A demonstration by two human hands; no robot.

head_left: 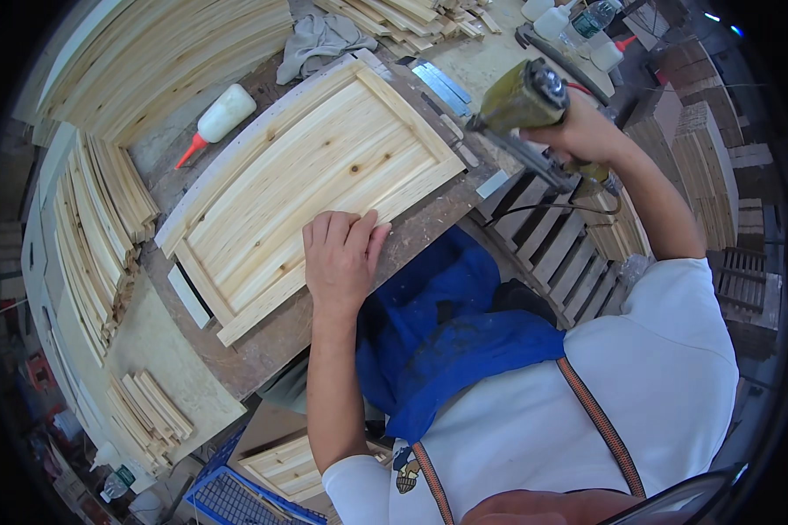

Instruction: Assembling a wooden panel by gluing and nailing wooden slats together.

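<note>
A pale pine frame-and-panel piece [302, 179] with one curved long side lies on the worktable in front of me. My left hand [340, 262] rests on its near rail, fingers bent together over the wood and the thumb along the edge. My right hand [578, 131] grips a worn yellow-green nail gun [521, 98], lifted clear of the panel to its right. An air hose [578, 208] hangs from the tool. The hand and tool are slightly blurred, and the gun hides part of my right fingers.
A white glue bottle [228, 114] with a red tip lies beyond the panel, near a grey cloth [320, 44]. Curved wood strips [101, 232] are stacked at left, short pieces [149, 411] nearer. Metallic strips [440, 86] lie at the panel's far right corner. A slatted pallet [556, 245] stands below right.
</note>
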